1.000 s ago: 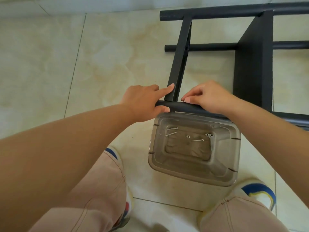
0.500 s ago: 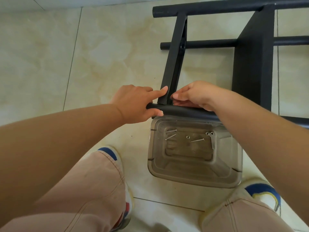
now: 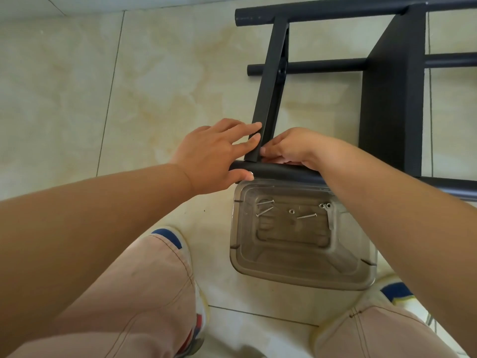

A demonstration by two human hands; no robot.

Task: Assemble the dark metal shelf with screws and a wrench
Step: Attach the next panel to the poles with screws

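Observation:
The dark metal shelf lies on its side on the tiled floor. Its near tube [image 3: 281, 173] runs across in front of me, and a flat crossbar [image 3: 271, 86] rises from it to the far tube [image 3: 335, 9]. My left hand [image 3: 214, 156] lays straight fingers against the crossbar's left face, thumb on the near tube's end. My right hand [image 3: 291, 148] has curled fingers pinching at the crossbar's foot; what lies between the fingertips is hidden. Loose screws [image 3: 305, 216], small nuts [image 3: 291, 211] and a flat wrench [image 3: 330, 219] lie in a clear tub [image 3: 304, 279].
A wide dark shelf panel [image 3: 389, 99] stands to the right between the tubes, and a second far tube [image 3: 309, 66] crosses behind the crossbar. The tub sits right under the near tube, between my shoes [image 3: 180, 244]. Pale tiles stretch to the left.
My left hand went from one pointing finger to several straight fingers laid on the crossbar. My right hand slid left to the crossbar's foot.

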